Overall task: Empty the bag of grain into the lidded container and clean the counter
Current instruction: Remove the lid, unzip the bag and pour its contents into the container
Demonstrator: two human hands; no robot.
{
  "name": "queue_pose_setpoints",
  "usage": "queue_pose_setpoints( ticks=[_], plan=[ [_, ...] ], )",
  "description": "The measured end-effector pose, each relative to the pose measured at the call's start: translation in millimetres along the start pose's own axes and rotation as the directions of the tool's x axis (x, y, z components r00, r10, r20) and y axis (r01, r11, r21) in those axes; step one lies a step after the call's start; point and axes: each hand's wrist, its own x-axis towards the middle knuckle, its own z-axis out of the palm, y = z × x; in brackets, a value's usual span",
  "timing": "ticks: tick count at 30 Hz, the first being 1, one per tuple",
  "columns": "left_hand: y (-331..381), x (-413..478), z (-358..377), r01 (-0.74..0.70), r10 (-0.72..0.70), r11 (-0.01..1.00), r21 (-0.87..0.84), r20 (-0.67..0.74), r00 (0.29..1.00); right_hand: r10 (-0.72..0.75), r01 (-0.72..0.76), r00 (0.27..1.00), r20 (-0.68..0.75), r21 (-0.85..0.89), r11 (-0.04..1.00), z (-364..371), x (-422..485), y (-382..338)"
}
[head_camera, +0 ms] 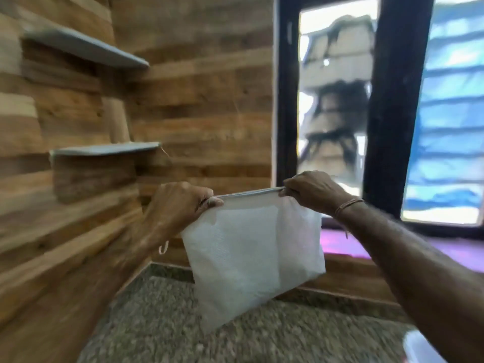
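A flat, translucent white bag (251, 255) hangs in the air above the speckled granite counter (162, 326). My left hand (180, 205) pinches its upper left corner. My right hand (311, 193) pinches the upper right corner, so the top edge is stretched taut between them. The bag looks limp and slack; no grain shows through it. A pale, blurred rim of a container (421, 347) peeks in at the bottom right corner, mostly cut off.
Wood-plank walls meet in a corner behind the counter, with two grey corner shelves (104, 149) on the left. A dark-framed window (387, 106) stands at the right above a purple sill (348, 244). The view is motion-blurred.
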Motion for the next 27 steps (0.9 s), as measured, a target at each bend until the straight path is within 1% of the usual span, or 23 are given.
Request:
queue_pose_setpoints(
  ticks=[1, 3, 5, 6, 7, 9, 13, 17, 21, 23, 25, 27],
  plan=[
    [20.3, -13.5, 11.7, -0.008, 0.008, 1.0, -0.009, 0.023, 1.0, 0.009, -0.01, 0.999, 0.047, 0.018, 1.0, 11.9, -26.7, 5.0],
    [61.1, -42.5, 31.5, 0.007, -0.003, 0.999, -0.033, 0.124, 0.992, 0.017, -0.027, 0.986, 0.163, 0.057, 0.998, 35.0, -77.8, 11.7],
    [95.4, -75.1, 48.1, 0.068, -0.038, 0.991, -0.117, 0.242, 0.97, 0.014, -0.038, 0.965, 0.263, 0.086, 0.996, 58.0, -121.3, 13.4],
    [107.8, -92.6, 58.3, 0.092, -0.048, 0.985, -0.148, 0.275, 0.96, 0.015, -0.049, 0.955, 0.296, 0.107, 0.993, 69.3, -139.5, 13.6],
    [118.3, -110.3, 70.6, 0.091, -0.048, 0.984, -0.15, 0.27, 0.962, 0.022, -0.07, 0.945, 0.328, 0.135, 0.988, 79.5, -156.1, 13.2],
    [136.0, -144.7, 95.7, 0.057, -0.035, 0.995, -0.087, 0.235, 0.971, 0.053, -0.131, 0.921, 0.386, 0.179, 0.975, 96.7, -184.8, 10.3],
    [158.2, -202.8, 128.1, 0.019, -0.017, 1.0, -0.007, 0.237, 0.971, 0.106, -0.23, 0.869, 0.484, 0.203, 0.952, 129.5, -222.6, -0.4],
    [165.9, -240.5, 133.9, 0.076, -0.074, 0.997, 0.0, 0.265, 0.961, 0.087, -0.26, 0.861, 0.501, 0.287, 0.922, 159.2, -245.1, -15.7],
    [169.6, -277.9, 136.5, 0.188, -0.162, 0.981, -0.046, 0.337, 0.927, 0.04, -0.219, 0.861, 0.507, 0.299, 0.929, 183.3, -263.2, -37.8],
    [165.1, -291.5, 129.9, 0.317, -0.269, 0.946, -0.075, 0.37, 0.889, 0.068, -0.237, 0.876, 0.477, 0.304, 0.923, 192.4, -270.5, -49.6],
    [156.5, -301.1, 119.8, 0.484, -0.41, 0.873, -0.056, 0.453, 0.792, 0.119, -0.274, 0.899, 0.421, 0.33, 0.904, 198.5, -272.7, -63.4],
    [142.4, -305.4, 108.1, 0.605, -0.494, 0.794, -0.059, 0.517, 0.699, 0.145, -0.292, 0.917, 0.372, 0.377, 0.879, 199.1, -271.4, -84.6]
  ],
)
